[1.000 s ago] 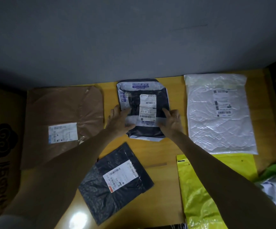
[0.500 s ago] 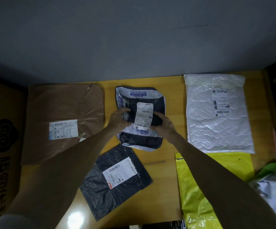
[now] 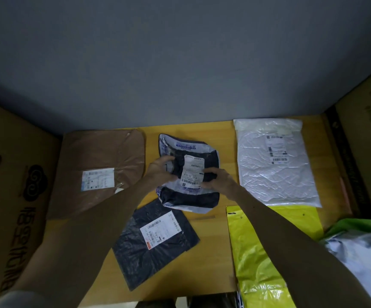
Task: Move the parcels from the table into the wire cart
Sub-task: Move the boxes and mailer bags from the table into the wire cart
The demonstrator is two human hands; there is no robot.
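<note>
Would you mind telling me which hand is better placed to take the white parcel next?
Probably right: the right hand grips the dark parcel on the side nearest the white parcel, while the left hand grips its far side, by the brown parcel.

There is only one camera. It sits on the person's head and looks forward and down at the yellow wooden table (image 3: 222,134), quite near. The wide view also takes in the plain grey wall (image 3: 180,63) behind it.
</note>
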